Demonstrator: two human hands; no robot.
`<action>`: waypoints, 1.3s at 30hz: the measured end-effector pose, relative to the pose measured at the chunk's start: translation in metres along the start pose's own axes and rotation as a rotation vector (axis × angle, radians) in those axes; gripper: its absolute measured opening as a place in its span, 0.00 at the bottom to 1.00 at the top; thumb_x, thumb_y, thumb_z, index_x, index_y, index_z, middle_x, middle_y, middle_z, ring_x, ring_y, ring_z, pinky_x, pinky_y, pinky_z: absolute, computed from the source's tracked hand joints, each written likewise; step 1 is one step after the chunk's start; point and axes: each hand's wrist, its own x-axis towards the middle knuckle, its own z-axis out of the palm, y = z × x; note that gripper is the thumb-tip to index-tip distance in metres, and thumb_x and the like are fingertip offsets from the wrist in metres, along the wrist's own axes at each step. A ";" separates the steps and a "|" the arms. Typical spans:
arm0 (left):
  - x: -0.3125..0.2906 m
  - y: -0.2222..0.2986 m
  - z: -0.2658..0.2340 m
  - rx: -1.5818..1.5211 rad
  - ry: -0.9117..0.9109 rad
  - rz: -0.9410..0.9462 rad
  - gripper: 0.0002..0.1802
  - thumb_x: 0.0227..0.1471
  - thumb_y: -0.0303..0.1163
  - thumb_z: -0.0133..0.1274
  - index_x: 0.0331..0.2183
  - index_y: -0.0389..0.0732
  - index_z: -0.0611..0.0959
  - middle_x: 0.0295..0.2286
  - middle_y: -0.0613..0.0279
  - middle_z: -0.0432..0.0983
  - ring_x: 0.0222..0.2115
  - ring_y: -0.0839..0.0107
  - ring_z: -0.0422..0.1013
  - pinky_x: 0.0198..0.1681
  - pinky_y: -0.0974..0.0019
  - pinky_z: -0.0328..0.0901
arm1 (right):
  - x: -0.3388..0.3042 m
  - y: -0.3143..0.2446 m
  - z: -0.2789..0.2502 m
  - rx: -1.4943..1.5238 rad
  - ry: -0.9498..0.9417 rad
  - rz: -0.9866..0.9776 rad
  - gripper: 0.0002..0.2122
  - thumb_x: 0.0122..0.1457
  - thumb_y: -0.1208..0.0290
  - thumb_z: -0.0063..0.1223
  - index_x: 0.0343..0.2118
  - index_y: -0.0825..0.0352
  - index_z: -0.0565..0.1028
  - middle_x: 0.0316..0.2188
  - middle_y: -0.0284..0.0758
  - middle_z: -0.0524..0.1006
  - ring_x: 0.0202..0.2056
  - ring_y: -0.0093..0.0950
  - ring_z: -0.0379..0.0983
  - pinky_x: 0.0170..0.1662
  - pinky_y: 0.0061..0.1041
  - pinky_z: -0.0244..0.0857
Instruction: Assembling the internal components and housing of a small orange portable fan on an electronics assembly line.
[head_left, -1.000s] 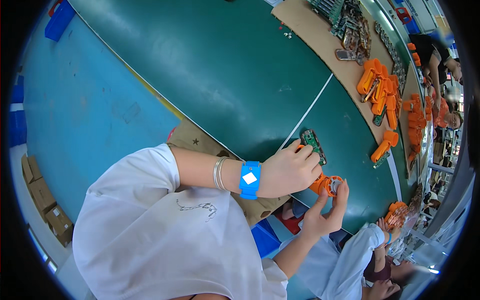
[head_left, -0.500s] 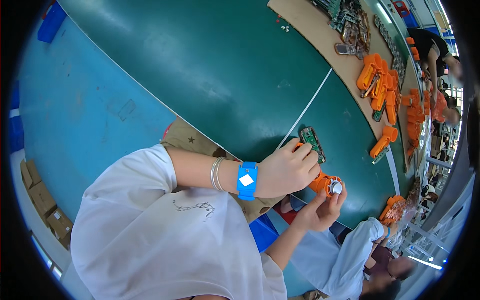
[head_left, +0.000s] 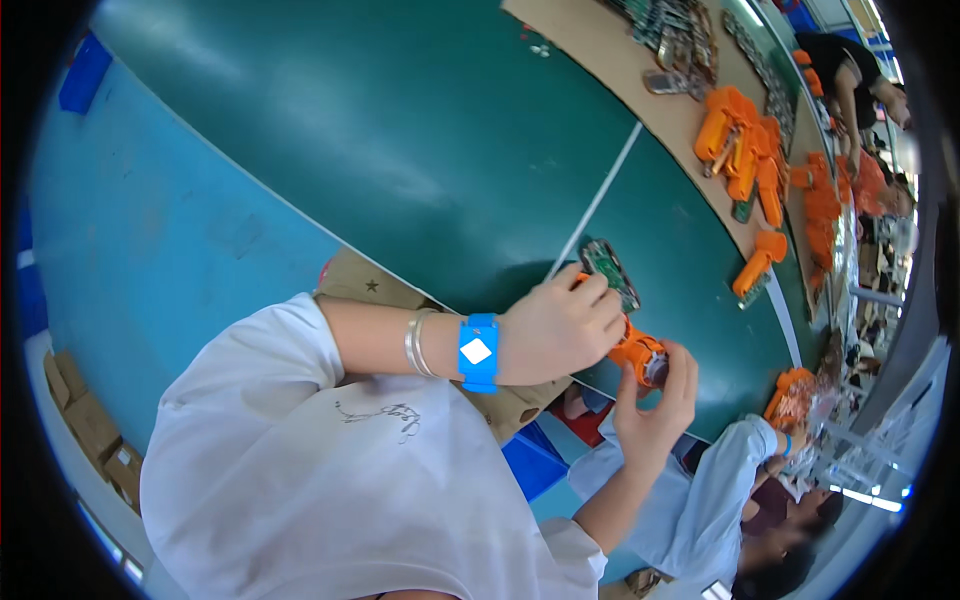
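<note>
From where I stand, the worker's left hand (head_left: 562,332) is just right of the middle of the frame, its fingers curled closed over an orange casing (head_left: 632,346). The casing sticks out on the lower right side of that hand, its round end facing the right hand (head_left: 655,412). That hand is half open, thumb and fingers curved either side of the round end; I can't tell whether they grip it or merely touch. A grey round part (head_left: 657,371) shows in the mouth of the casing. Right by the left fingertips, on their upper side, is a green circuit board (head_left: 610,272) with a dark edge.

The left wrist wears a blue band (head_left: 478,352) and silver bangles (head_left: 418,345). Beneath the work is a green table (head_left: 430,150), crossed by a white line (head_left: 600,195). At upper right, a heap of orange casings (head_left: 740,145) lies on a cardboard sheet (head_left: 600,50), below a pile of circuit boards (head_left: 675,40). One lone casing (head_left: 762,262) lies nearer the hands. At lower right sits a co-worker in a pale sleeve (head_left: 735,480).
</note>
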 end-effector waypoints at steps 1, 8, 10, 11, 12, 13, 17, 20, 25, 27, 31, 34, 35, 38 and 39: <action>0.002 -0.002 -0.003 -0.012 -0.003 0.005 0.10 0.39 0.29 0.52 0.29 0.37 0.77 0.32 0.57 0.72 0.38 0.62 0.69 0.45 0.61 0.65 | 0.001 -0.004 0.000 -0.007 0.011 0.016 0.20 0.46 0.78 0.61 0.43 0.71 0.70 0.37 0.43 0.72 0.27 0.33 0.70 0.27 0.25 0.65; 0.001 -0.014 -0.007 0.040 0.099 0.074 0.10 0.39 0.29 0.52 0.28 0.36 0.77 0.29 0.57 0.71 0.36 0.62 0.68 0.43 0.62 0.65 | 0.006 0.000 -0.004 0.117 -0.090 0.074 0.22 0.43 0.77 0.65 0.43 0.70 0.71 0.40 0.43 0.74 0.32 0.35 0.74 0.34 0.27 0.71; 0.000 -0.012 -0.009 0.044 0.083 0.067 0.11 0.38 0.29 0.52 0.29 0.35 0.77 0.30 0.56 0.71 0.37 0.62 0.68 0.43 0.62 0.65 | 0.007 0.001 -0.004 0.201 -0.143 0.126 0.24 0.41 0.75 0.67 0.44 0.70 0.71 0.41 0.42 0.74 0.33 0.36 0.74 0.35 0.28 0.71; 0.001 -0.011 -0.011 -0.017 0.032 0.040 0.12 0.39 0.28 0.52 0.31 0.34 0.78 0.34 0.54 0.72 0.40 0.60 0.69 0.45 0.60 0.66 | 0.005 0.004 -0.002 0.179 -0.124 0.105 0.25 0.41 0.75 0.68 0.45 0.69 0.71 0.41 0.42 0.75 0.33 0.35 0.74 0.36 0.28 0.71; 0.001 -0.010 -0.012 -0.076 -0.019 0.010 0.13 0.39 0.27 0.52 0.32 0.33 0.78 0.38 0.52 0.74 0.42 0.58 0.69 0.48 0.58 0.66 | 0.001 0.010 -0.003 0.161 -0.106 0.082 0.26 0.40 0.74 0.68 0.46 0.69 0.71 0.42 0.41 0.75 0.33 0.34 0.74 0.36 0.27 0.71; 0.002 -0.009 -0.011 -0.071 -0.042 0.019 0.13 0.39 0.27 0.51 0.32 0.34 0.78 0.38 0.52 0.73 0.43 0.58 0.69 0.49 0.57 0.65 | -0.002 0.010 -0.006 0.144 -0.123 0.124 0.28 0.40 0.73 0.69 0.47 0.69 0.71 0.43 0.42 0.75 0.34 0.33 0.74 0.36 0.26 0.70; -0.001 -0.007 -0.005 -0.066 -0.008 0.048 0.12 0.40 0.28 0.52 0.31 0.35 0.78 0.37 0.52 0.72 0.42 0.59 0.68 0.47 0.59 0.65 | -0.005 0.006 -0.013 0.134 -0.087 0.134 0.28 0.41 0.74 0.67 0.49 0.71 0.71 0.42 0.44 0.74 0.35 0.32 0.73 0.35 0.25 0.69; -0.002 -0.005 -0.002 -0.006 0.034 0.051 0.11 0.40 0.28 0.53 0.30 0.35 0.78 0.36 0.53 0.73 0.40 0.59 0.68 0.43 0.60 0.67 | -0.004 0.004 -0.016 0.114 -0.113 0.135 0.25 0.44 0.79 0.63 0.48 0.71 0.72 0.41 0.44 0.75 0.34 0.32 0.74 0.35 0.24 0.69; -0.004 -0.007 -0.002 -0.080 0.027 0.029 0.11 0.41 0.27 0.54 0.31 0.33 0.78 0.36 0.49 0.74 0.41 0.56 0.71 0.43 0.57 0.68 | -0.004 0.003 -0.017 0.044 -0.186 0.140 0.24 0.44 0.80 0.61 0.48 0.70 0.72 0.41 0.45 0.75 0.38 0.38 0.75 0.38 0.29 0.70; -0.005 -0.009 -0.003 -0.113 0.026 0.027 0.12 0.41 0.27 0.54 0.31 0.32 0.78 0.36 0.48 0.74 0.41 0.56 0.71 0.43 0.57 0.69 | -0.003 0.005 -0.017 0.027 -0.199 0.120 0.23 0.45 0.81 0.60 0.48 0.70 0.72 0.41 0.46 0.75 0.40 0.41 0.75 0.40 0.30 0.70; -0.007 -0.009 -0.004 -0.095 0.068 0.018 0.12 0.41 0.28 0.54 0.31 0.32 0.78 0.37 0.48 0.73 0.42 0.54 0.71 0.44 0.54 0.69 | -0.001 0.004 -0.018 0.052 -0.226 0.146 0.23 0.45 0.81 0.60 0.48 0.72 0.71 0.42 0.47 0.75 0.42 0.41 0.75 0.42 0.31 0.70; -0.009 -0.009 -0.001 -0.122 0.084 0.005 0.10 0.40 0.28 0.55 0.29 0.33 0.79 0.37 0.48 0.73 0.44 0.52 0.70 0.45 0.51 0.69 | 0.000 0.004 -0.017 0.048 -0.231 0.156 0.23 0.45 0.80 0.60 0.47 0.74 0.71 0.43 0.47 0.75 0.42 0.41 0.75 0.42 0.31 0.70; -0.009 -0.010 -0.001 -0.126 0.092 0.016 0.10 0.40 0.28 0.55 0.29 0.33 0.79 0.37 0.48 0.73 0.45 0.51 0.69 0.46 0.51 0.69 | 0.000 0.005 -0.017 0.030 -0.232 0.151 0.23 0.45 0.80 0.60 0.47 0.74 0.71 0.43 0.47 0.75 0.42 0.40 0.75 0.42 0.30 0.70; -0.010 -0.011 -0.002 -0.131 0.101 0.026 0.10 0.40 0.28 0.54 0.28 0.33 0.79 0.38 0.48 0.73 0.46 0.50 0.69 0.46 0.51 0.69 | 0.001 0.002 -0.014 0.013 -0.218 0.161 0.23 0.45 0.80 0.59 0.47 0.74 0.70 0.42 0.47 0.75 0.41 0.40 0.75 0.41 0.30 0.70; -0.010 -0.012 -0.002 -0.131 0.101 0.026 0.10 0.39 0.27 0.54 0.27 0.33 0.79 0.38 0.48 0.73 0.46 0.50 0.69 0.47 0.51 0.69 | 0.002 0.001 -0.012 0.013 -0.216 0.161 0.23 0.45 0.80 0.59 0.47 0.74 0.70 0.42 0.47 0.75 0.41 0.40 0.75 0.41 0.30 0.70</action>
